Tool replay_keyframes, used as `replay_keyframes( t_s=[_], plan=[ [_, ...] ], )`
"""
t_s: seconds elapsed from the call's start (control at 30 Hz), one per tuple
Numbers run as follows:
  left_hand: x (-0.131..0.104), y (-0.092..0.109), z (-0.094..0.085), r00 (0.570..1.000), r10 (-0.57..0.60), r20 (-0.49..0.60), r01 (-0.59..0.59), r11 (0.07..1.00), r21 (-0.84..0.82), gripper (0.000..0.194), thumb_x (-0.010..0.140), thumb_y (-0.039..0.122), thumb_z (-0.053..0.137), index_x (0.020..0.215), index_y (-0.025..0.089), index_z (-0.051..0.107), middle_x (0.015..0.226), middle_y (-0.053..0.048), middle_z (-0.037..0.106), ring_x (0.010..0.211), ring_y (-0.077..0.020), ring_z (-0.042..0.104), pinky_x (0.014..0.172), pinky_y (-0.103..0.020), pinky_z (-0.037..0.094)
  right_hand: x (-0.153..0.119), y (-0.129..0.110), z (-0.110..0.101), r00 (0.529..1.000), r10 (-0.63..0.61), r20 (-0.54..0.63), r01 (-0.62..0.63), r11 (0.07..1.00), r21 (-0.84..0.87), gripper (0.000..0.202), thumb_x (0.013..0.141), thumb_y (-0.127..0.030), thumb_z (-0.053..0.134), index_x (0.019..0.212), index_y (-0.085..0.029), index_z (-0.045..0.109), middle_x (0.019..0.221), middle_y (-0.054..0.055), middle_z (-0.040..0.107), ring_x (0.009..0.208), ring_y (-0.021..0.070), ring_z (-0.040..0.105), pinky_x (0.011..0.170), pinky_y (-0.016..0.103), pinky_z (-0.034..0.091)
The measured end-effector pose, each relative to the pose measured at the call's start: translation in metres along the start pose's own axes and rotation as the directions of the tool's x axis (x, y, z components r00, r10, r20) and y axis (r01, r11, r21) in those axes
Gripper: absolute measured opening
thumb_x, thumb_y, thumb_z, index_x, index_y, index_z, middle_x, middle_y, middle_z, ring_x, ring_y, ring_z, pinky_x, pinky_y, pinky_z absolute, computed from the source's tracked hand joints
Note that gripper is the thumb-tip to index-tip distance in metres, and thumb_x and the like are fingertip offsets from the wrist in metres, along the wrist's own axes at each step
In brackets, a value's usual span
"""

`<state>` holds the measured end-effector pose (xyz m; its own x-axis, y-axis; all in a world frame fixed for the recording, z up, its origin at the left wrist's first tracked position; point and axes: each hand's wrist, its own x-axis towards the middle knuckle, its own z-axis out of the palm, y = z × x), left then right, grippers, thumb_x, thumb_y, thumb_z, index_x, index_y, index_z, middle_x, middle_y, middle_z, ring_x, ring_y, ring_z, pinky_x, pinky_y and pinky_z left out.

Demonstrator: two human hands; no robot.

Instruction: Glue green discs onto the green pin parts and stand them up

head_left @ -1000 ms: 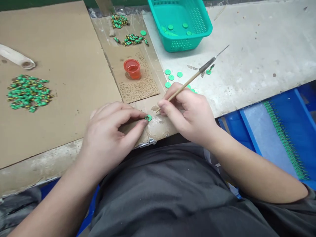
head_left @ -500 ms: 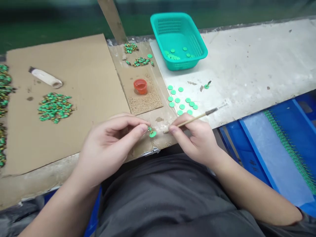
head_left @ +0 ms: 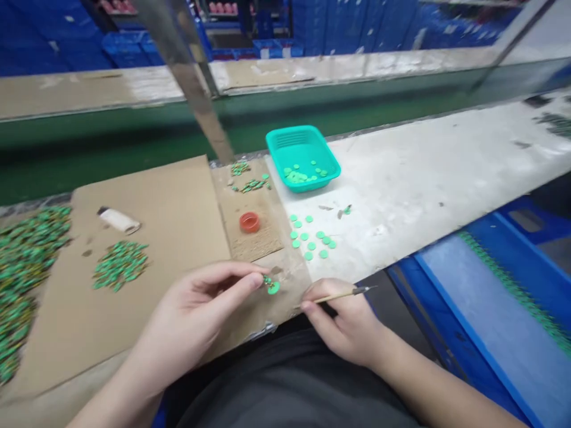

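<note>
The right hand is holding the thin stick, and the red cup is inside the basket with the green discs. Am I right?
Not quite: the red cup isn't in the basket. The head view shows it standing on the cardboard. The right hand does hold the stick, and the basket does have green discs inside.

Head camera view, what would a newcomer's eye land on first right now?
Probably the bright teal basket beyond the hands, with green discs inside, and the big green-and-gold heap at the left edge. Next, perhaps, the small red cup on the speckled cardboard. Nearest the wearer, the left hand pinches a small green piece, while the right hand holds a thin tool.
</note>
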<state>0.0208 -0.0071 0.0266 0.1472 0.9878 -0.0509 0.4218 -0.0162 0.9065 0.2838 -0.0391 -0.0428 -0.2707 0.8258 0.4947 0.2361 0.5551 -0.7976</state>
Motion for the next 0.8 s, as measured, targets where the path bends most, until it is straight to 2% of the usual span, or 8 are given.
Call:
replay_keyframes(
  t_s=[0.07,0.13,0.23,0.3,0.37,0.47,0.8],
  plan=[
    [0.023,0.006,0.007,0.998,0.048,0.028,-0.051,0.993,0.106,0.027,0.097,0.064,0.086,0.093,0.038,0.093,0.093,0.000,0.094,0.082,-0.0267,0.088,0.071,-0.032,0.071,-0.001,0.002,-0.005,0.999,-0.018,-0.047,0.018,1.000,0.000,0.008,0.109,-0.023,0.077,0.102,-0.027,0.077,0.088,0.004,0.087,0.074,0.0235,0.087,0.073,0.032,0.074],
    [0.058,0.016,0.021,0.985,0.160,0.065,-0.171,0.959,0.225,0.029,0.100,0.063,0.080,0.097,0.037,0.093,0.095,0.000,0.094,0.083,-0.0256,0.087,0.071,-0.031,0.069,-0.001,0.003,-0.012,0.996,-0.019,-0.090,0.016,1.000,-0.024,0.008,0.109,-0.022,0.078,0.102,-0.026,0.078,0.088,0.004,0.088,0.075,0.0232,0.088,0.075,0.031,0.074],
    [0.115,0.031,0.056,0.935,0.316,0.157,-0.352,0.869,0.348,0.030,0.103,0.055,0.072,0.098,0.033,0.093,0.098,-0.001,0.094,0.084,-0.0248,0.085,0.076,-0.033,0.067,-0.004,0.004,-0.022,0.991,0.003,-0.133,-0.011,0.998,-0.061,0.009,0.109,-0.023,0.078,0.100,-0.025,0.078,0.087,0.004,0.087,0.075,0.0231,0.087,0.077,0.031,0.073],
    [0.147,0.037,0.082,0.911,0.362,0.198,-0.411,0.832,0.372,0.027,0.101,0.049,0.072,0.097,0.032,0.093,0.104,-0.002,0.094,0.093,-0.0262,0.085,0.088,-0.036,0.068,-0.007,0.004,-0.028,0.986,0.003,-0.170,-0.016,0.997,-0.075,0.010,0.109,-0.022,0.077,0.100,-0.025,0.078,0.087,0.004,0.087,0.074,0.0221,0.086,0.076,0.030,0.073],
    [0.168,0.039,0.102,0.896,0.387,0.217,-0.443,0.804,0.397,0.026,0.101,0.045,0.071,0.098,0.030,0.093,0.109,-0.005,0.093,0.103,-0.0281,0.085,0.096,-0.038,0.067,-0.009,0.004,-0.033,0.980,0.000,-0.200,-0.019,0.996,-0.090,0.013,0.112,-0.021,0.074,0.100,-0.024,0.078,0.087,0.004,0.087,0.074,0.0204,0.085,0.077,0.029,0.071],
    [0.180,0.035,0.117,0.885,0.409,0.222,-0.466,0.769,0.439,0.029,0.105,0.044,0.068,0.102,0.029,0.093,0.113,-0.007,0.092,0.108,-0.0295,0.084,0.099,-0.039,0.065,-0.012,0.003,-0.041,0.975,0.000,-0.222,-0.026,0.993,-0.112,0.016,0.115,-0.022,0.072,0.101,-0.023,0.079,0.088,0.004,0.087,0.076,0.0186,0.084,0.078,0.027,0.070],
    [0.183,0.027,0.128,0.873,0.418,0.251,-0.486,0.700,0.523,0.035,0.110,0.049,0.064,0.108,0.030,0.093,0.121,-0.007,0.093,0.114,-0.0291,0.085,0.102,-0.039,0.065,-0.018,0.008,-0.049,0.973,0.007,-0.231,-0.036,0.992,-0.123,0.016,0.116,-0.023,0.073,0.101,-0.023,0.078,0.087,0.004,0.086,0.075,0.0189,0.084,0.078,0.028,0.068]
  ],
)
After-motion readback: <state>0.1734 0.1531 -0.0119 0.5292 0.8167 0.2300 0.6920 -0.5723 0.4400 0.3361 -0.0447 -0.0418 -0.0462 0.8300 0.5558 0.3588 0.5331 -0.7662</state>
